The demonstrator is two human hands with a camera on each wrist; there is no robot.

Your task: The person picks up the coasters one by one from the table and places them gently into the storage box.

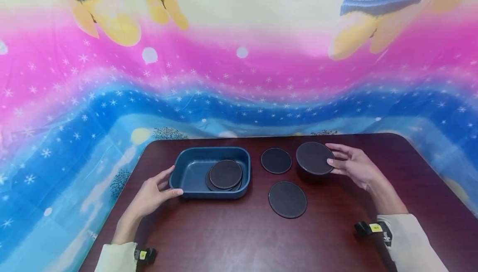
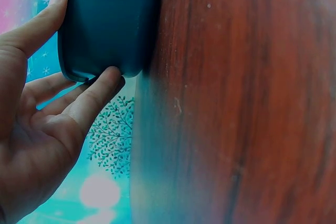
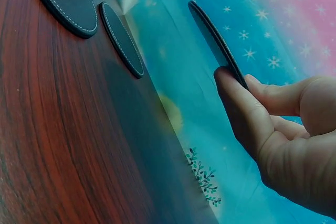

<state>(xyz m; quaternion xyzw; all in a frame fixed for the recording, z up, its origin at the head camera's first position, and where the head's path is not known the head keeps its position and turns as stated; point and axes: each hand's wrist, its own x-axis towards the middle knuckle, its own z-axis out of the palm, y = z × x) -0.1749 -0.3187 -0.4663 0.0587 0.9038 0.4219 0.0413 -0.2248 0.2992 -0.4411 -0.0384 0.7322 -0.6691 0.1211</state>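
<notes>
The right hand (image 1: 354, 166) pinches one dark round coaster (image 1: 314, 158), lifted off the worktop (image 1: 231, 239); the right wrist view shows it edge-on between thumb and fingers (image 3: 239, 103). The left hand (image 1: 153, 195) grips the blue tray's (image 1: 179, 168) end. Two coasters (image 1: 225, 175) lie stacked inside the tray, and two more (image 1: 287, 199) lie flat on the worktop.

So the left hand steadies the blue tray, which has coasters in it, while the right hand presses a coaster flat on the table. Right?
Not quite. The right hand pinches the coaster by its edge and holds it lifted off the table; the right wrist view shows it up in the air, clear of the wood. The rest stands: the left hand holds the blue tray, with coasters inside.
</notes>
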